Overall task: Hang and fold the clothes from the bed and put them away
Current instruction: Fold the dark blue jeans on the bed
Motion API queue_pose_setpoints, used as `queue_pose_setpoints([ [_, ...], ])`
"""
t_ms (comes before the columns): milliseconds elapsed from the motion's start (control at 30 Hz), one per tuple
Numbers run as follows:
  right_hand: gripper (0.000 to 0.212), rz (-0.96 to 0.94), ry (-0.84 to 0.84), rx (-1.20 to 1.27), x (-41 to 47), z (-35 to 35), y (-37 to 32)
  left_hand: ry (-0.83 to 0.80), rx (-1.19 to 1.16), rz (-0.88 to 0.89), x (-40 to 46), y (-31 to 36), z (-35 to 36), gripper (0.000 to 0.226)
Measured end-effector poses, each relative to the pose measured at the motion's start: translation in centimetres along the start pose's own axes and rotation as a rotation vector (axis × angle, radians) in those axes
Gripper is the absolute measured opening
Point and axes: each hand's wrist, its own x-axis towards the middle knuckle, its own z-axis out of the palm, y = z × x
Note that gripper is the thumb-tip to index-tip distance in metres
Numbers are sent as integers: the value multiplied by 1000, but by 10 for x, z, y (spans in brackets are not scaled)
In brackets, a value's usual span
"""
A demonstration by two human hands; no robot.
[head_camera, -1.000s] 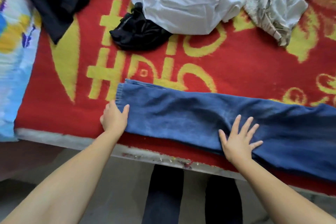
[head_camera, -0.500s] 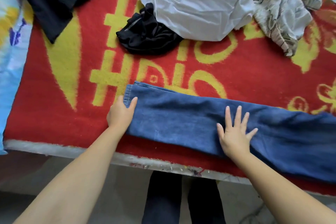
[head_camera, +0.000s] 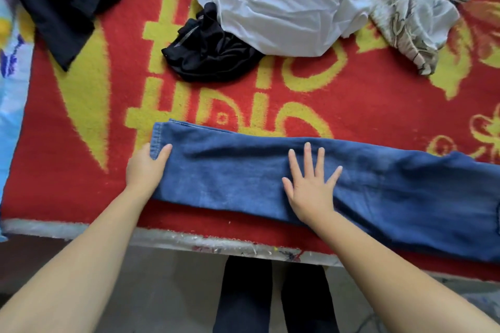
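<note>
Jeans (head_camera: 351, 189) lie flat along the bed (head_camera: 81, 170) edge; left hand (head_camera: 144, 170) pinches their hem, right hand (head_camera: 311, 184) presses flat, fingers spread.

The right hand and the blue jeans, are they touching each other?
Touching. The head view shows the right hand lying flat with spread fingers on the blue jeans, with no gap visible between palm and cloth.
</note>
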Motion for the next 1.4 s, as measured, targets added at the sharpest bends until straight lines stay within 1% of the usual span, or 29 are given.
queue_pose_setpoints([
  [67, 63, -99, 73, 57, -5, -4, -30, -149, -232, -66, -5, -3, -10, 24],
  [100, 64, -137, 18, 73, -7, -4, -45, -212, -336, -81, -10, -1, -19, 19],
  [167, 68, -116, -189, 128, -6, 1, -66, -262, -497, -70, -23, 14, -36, 10],
  [233, 73, -94, -390, 221, 3, -8, -68, -281, -625, -1, -38, 42, -50, 15],
  [267, 74, -89, -473, 352, 7, -22, -64, -312, -679, 49, -48, 59, -55, 18],
  [300, 72, -69, -555, 579, 9, -40, -59, -351, -707, 108, -58, 77, -58, 26],
  [400, 65, 18, -785, 1534, 3, -100, -24, -461, -665, 320, -102, 134, -46, 62],
  [433, 64, 0, -802, 1712, -3, -115, -11, -531, -629, 395, -121, 153, -35, 68],
  [467, 60, -54, -738, 1766, -10, -127, 2, -602, -572, 481, -141, 171, -19, 71],
  [500, 51, -101, -599, 1736, -17, -133, 17, -644, -493, 583, -159, 186, -1, 72],
  [533, 37, -85, -408, 1626, -22, -135, 34, -648, -394, 697, -176, 197, 19, 70],
  [567, 21, -22, -195, 1490, -26, -130, 54, -641, -279, 807, -190, 203, 40, 67],
  [600, 8, 95, -18, 1376, -29, -122, 78, -649, -163, 901, -204, 208, 59, 65],
  [633, 5, 224, 100, 1305, -33, -113, 103, -654, -52, 977, -214, 208, 76, 63],
  [667, 6, 313, 155, 1278, -36, -102, 127, -607, 50, 1040, -219, 206, 92, 59],
  [700, 5, 350, 164, 1236, -39, -90, 146, -493, 129, 1076, -220, 203, 105, 56],
  [733, 10, 369, 142, 1172, -41, -78, 160, -365, 184, 1061, -216, 201, 116, 56],
  [800, 44, 411, 65, 1066, -44, -53, 172, -182, 312, 922, -196, 194, 133, 58],
  [833, 62, 424, 51, 1005, -46, -43, 170, -150, 415, 851, -182, 189, 141, 60],
  [867, 73, 431, 91, 890, -46, -35, 165, -160, 521, 795, -168, 182, 149, 63],
  [900, 76, 409, 181, 724, -46, -29, 159, -183, 608, 763, -156, 175, 158, 66],
  [967, 69, 218, 302, 375, -45, -18, 146, -188, 694, 775, -143, 163, 172, 68],
  [1000, 66, 112, 325, 243, -44, -11, 141, -179, 702, 795, -142, 160, 178, 69],
  [1033, 64, 34, 282, 160, -42, -1, 138, -161, 690, 815, -142, 157, 183, 69],
  [1067, 63, 1, 218, 127, -38, 12, 138, -141, 670, 836, -142, 153, 188, 69],
  [1133, 64, 27, 101, 124, -29, 37, 144, -110, 646, 869, -139, 147, 193, 69],
  [1267, 64, 35, 5, 101, -24, 38, 145, -131, 626, 849, -143, 155, 190, 71],
  [1333, 65, 42, 3, 45, -30, 26, 144, -79, 530, 765, -149, 157, 177, 73],
  [1400, 67, 37, 84, 18, -40, 13, 141, -25, 284, 507, -146, 150, 162, 75],
])
